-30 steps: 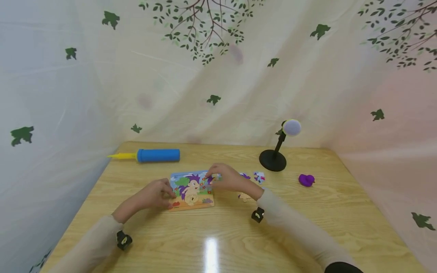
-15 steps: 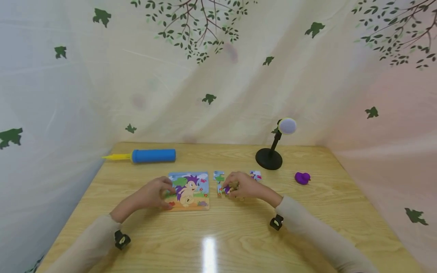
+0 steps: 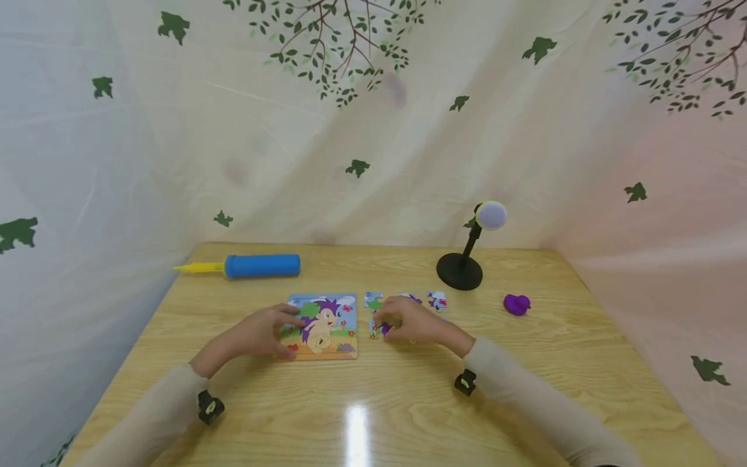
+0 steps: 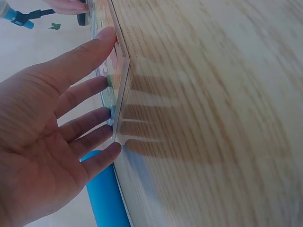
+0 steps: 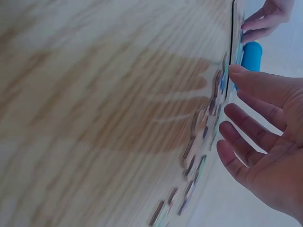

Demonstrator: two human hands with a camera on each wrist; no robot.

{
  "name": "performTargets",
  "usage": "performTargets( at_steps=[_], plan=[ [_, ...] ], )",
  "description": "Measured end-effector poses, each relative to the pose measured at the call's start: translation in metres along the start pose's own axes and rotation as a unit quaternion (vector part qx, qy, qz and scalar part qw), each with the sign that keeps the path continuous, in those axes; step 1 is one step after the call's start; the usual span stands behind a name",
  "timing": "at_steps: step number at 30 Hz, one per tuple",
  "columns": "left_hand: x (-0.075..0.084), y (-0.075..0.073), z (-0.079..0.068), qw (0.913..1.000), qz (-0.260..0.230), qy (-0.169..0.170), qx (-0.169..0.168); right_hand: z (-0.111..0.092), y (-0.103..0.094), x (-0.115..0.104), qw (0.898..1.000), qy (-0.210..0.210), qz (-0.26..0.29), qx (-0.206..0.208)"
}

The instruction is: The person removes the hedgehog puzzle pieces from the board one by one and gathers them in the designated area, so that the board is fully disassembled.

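I have the board (image 3: pixel 323 324) flat on the table (image 3: pixel 292 415), mid-view, picture side up: hedgehog with purple spines, green bush, red flowers, blue sky. Loose pieces (image 3: pixel 373 300) lie just to its right.

Left hand (image 3: pixel 271 332): at the board's left side, fingers apart and gently bent, thumb by the near left corner. My left wrist view puts the fingertips along that edge; they rest against the board without gripping it.

Right hand (image 3: pixel 411 320): over the pieces, palm partly covering them, a gap between thumb and forefinger. Purple shows in that gap. My right wrist view has all fingers spread and softly curved, nothing gripped. Whether a fingertip touches a piece, I cannot tell. Number of pieces under the palm: hidden.

Around them: blue pump (image 3: pixel 262 266) on its side behind the board, yellow nozzle pointing left. Black stand (image 3: pixel 459 271) with round pale head, upright, behind the pieces. Purple toy (image 3: pixel 517 304) farther right, well apart from the hands. Both sleeves (image 3: pixel 533 402) beige. Behind the table I note a pale cloth (image 3: pixel 280 162) with leafy branches and green leaf shapes.
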State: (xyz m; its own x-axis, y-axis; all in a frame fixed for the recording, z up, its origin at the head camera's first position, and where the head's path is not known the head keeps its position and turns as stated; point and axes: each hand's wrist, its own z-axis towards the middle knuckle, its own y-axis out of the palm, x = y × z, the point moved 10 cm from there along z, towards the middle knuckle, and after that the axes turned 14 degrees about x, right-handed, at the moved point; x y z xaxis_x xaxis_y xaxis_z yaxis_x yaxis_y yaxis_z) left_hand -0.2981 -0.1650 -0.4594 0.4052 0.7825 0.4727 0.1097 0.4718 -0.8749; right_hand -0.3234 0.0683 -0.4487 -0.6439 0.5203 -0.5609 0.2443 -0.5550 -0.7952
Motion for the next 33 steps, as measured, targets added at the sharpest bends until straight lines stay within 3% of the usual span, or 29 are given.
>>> performTargets(
  at_steps=[11, 21, 26, 33],
  plan=[
    [0.001, 0.001, -0.001, 0.9999, 0.008, -0.008, 0.006, 0.022, 0.020, -0.031, 1.000, -0.030, 0.007, -0.004],
    [0.015, 0.008, -0.001, 0.9991, 0.009, 0.041, -0.004, 0.035, 0.051, -0.047, 0.998, -0.011, -0.027, -0.057],
    [0.024, 0.008, -0.002, 0.9978, 0.017, 0.063, -0.012, 0.037, 0.058, -0.052, 0.997, -0.019, -0.046, -0.061],
    [0.027, 0.006, -0.003, 0.9978, 0.018, 0.062, -0.017, 0.040, 0.061, -0.051, 0.997, -0.005, -0.040, -0.068]
  ],
)
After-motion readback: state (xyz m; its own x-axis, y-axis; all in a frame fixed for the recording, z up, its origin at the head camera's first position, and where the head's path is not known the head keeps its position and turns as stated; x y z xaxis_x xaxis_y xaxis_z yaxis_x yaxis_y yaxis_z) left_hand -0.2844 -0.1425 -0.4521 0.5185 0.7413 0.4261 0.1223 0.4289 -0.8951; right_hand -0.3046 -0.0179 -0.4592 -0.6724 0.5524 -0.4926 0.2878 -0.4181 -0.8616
